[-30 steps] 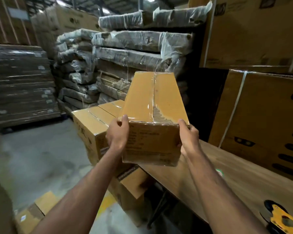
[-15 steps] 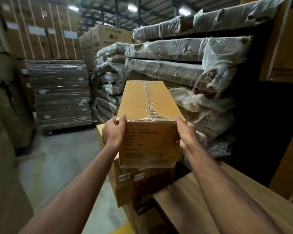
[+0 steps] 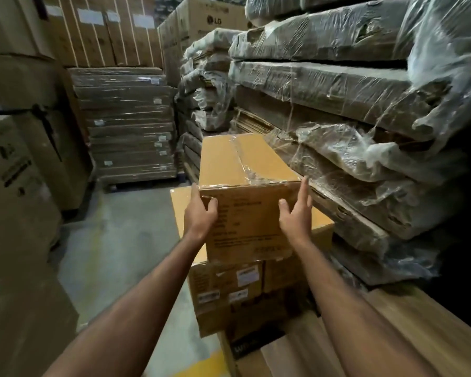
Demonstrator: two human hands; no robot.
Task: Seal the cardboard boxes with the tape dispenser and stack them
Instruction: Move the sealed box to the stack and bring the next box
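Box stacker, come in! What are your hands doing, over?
Left hand grips taped box; right hand open against its side. Box sits on box stack. Wrapped cardboard bundles close right.

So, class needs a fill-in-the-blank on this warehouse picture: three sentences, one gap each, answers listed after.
1. The box being held is sealed along its top with clear ____.
2. The left hand and the right hand hold the box above a ____ of other boxes.
3. The bundles to the right are wrapped in clear ____.

Answers: tape; stack; plastic
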